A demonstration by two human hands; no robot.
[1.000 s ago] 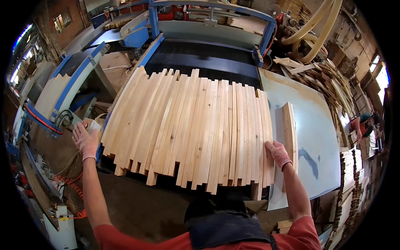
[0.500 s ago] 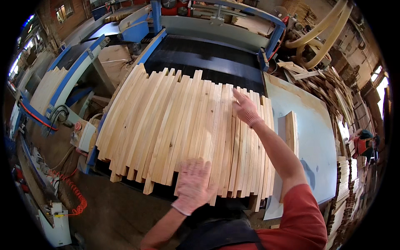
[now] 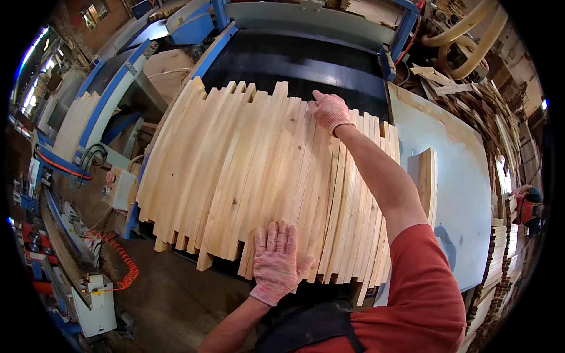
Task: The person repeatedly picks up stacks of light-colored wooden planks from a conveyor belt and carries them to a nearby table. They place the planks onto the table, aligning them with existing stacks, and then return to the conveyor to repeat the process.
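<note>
Long pale wooden strips (image 3: 235,170) lie side by side in a broad row with uneven ends on a black conveyor belt (image 3: 294,62). My left hand (image 3: 275,259), in a pinkish knit glove, rests flat on the strips' near ends, fingers stretched out. At the far ends my right hand (image 3: 331,112), gloved alike, bends its fingers over the end of a strip; its fingertips are partly hidden. My right forearm crosses above the strips on the right.
A grey-white side table (image 3: 453,170) with a single wooden piece (image 3: 428,182) stands on the right. Blue machine framing (image 3: 215,53) borders the belt. Scrap wood (image 3: 488,112) is piled at far right, with a person (image 3: 528,206) below it. A coiled orange hose (image 3: 123,259) hangs at left.
My right hand has shifted left along the far ends, and its fingers have bent from a stretched pose. My left hand stays on the near ends. The view has shifted slightly.
</note>
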